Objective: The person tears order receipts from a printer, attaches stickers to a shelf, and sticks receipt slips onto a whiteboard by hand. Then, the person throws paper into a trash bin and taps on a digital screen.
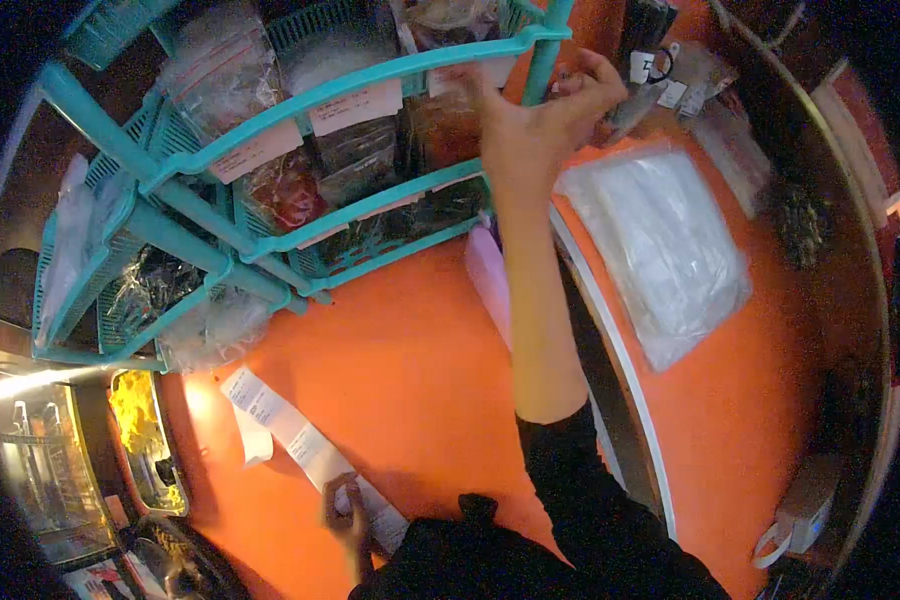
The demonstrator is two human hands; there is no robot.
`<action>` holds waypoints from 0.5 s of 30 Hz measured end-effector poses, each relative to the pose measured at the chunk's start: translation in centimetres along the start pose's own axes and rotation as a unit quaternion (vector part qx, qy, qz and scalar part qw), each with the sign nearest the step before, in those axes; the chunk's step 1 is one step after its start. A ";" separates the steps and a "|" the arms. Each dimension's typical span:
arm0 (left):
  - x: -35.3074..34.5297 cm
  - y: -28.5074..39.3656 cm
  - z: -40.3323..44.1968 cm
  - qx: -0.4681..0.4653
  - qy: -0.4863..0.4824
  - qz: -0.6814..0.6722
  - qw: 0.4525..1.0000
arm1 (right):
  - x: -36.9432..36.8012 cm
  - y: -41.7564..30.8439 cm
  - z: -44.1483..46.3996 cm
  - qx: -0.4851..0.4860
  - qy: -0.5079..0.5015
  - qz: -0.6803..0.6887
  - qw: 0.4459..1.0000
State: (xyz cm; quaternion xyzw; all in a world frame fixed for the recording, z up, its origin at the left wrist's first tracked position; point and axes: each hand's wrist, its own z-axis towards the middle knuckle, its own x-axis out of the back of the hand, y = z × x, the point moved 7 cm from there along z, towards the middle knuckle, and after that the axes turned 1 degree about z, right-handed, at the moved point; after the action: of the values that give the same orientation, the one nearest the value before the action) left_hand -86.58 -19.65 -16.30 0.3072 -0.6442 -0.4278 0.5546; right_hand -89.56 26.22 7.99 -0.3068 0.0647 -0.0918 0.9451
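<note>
From my distant place, I see the left hand (346,512) at the near edge of the orange counter (410,370). Its fingers are pinching a printed paper strip (310,449), which lies toward the left edge. The right hand (540,120) is raised close to the turquoise rack (100,125) along the far edge (its fingers are bent, but I cannot tell whether they grip something). Nearer to the right edge lies a clear plastic pack (670,260).
</note>
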 end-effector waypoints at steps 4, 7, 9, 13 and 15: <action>0.0 1.2 0.1 0.007 -0.007 0.034 0.999 | 0.7 3.5 0.8 -0.028 0.009 0.040 0.999; -0.1 1.4 0.1 -0.007 -0.002 0.012 1.000 | 0.3 3.1 0.0 -0.044 -0.002 0.059 0.997; -0.2 0.9 0.0 -0.017 0.003 -0.012 1.000 | 0.5 0.2 -0.7 0.006 -0.012 0.001 1.000; -0.1 1.2 0.3 -0.005 -0.015 0.036 0.999 | 0.2 -1.6 -1.2 0.075 -0.036 0.010 0.997; 0.0 0.2 0.2 -0.015 -0.005 0.025 1.000 | 0.3 -0.8 -0.8 0.067 -0.030 -0.009 0.997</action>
State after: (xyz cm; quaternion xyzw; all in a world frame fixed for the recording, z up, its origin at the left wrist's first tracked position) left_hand -86.73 -19.50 -16.12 0.2804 -0.6484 -0.4247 0.5663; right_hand -89.47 25.07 7.75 -0.2460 0.0275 -0.0954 0.9642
